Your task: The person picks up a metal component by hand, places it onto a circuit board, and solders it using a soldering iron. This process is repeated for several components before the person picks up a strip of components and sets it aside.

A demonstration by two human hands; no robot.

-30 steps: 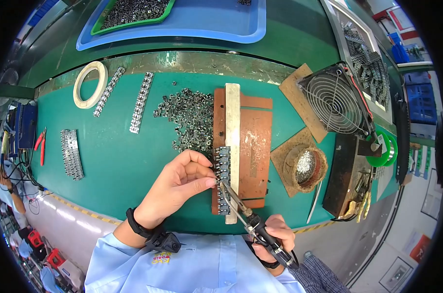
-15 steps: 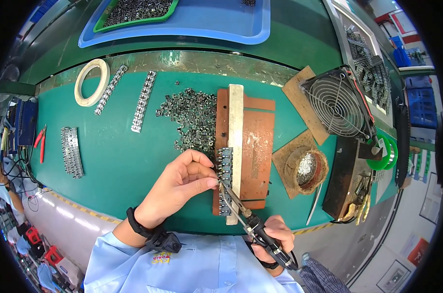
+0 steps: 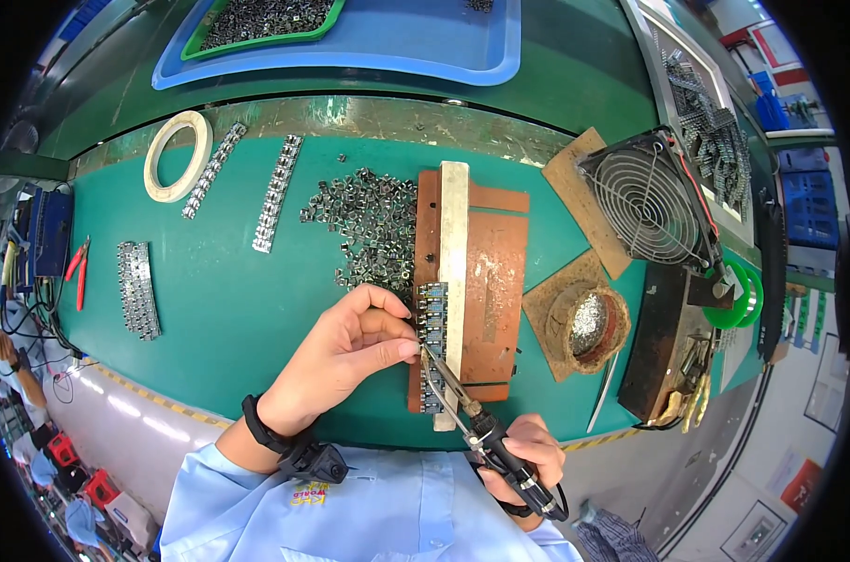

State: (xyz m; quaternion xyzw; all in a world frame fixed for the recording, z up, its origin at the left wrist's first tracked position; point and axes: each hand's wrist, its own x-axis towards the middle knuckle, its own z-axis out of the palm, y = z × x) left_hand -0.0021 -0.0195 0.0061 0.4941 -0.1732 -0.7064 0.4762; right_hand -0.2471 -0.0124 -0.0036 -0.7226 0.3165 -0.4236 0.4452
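Observation:
My right hand (image 3: 530, 456) is wrapped round the black handle of a soldering iron (image 3: 496, 442) with a thin feed tube alongside. Its tip slants up and left to a strip of small blue-black circuit boards (image 3: 432, 318). That strip lies along the left side of a brown fixture plate (image 3: 489, 281), beside a pale bar (image 3: 453, 215). On the strip's left edge, close to the iron's tip, my left hand (image 3: 345, 354) is closed in a pinch of thumb and finger. What it pinches is too small to make out. Small metal parts (image 3: 373, 220) lie heaped just beyond that hand.
At right stand a fan (image 3: 645, 201), a round solder-filled pot (image 3: 589, 328) and a green solder spool (image 3: 745, 295). Metal strips (image 3: 278, 194), a tape roll (image 3: 153, 178) and red-handled pliers (image 3: 80, 274) lie left. A blue tray (image 3: 397, 66) sits at the back.
The iron's handle has shifted slightly left and down, with its tip still at the board strip. My left hand keeps its pinch in the same place.

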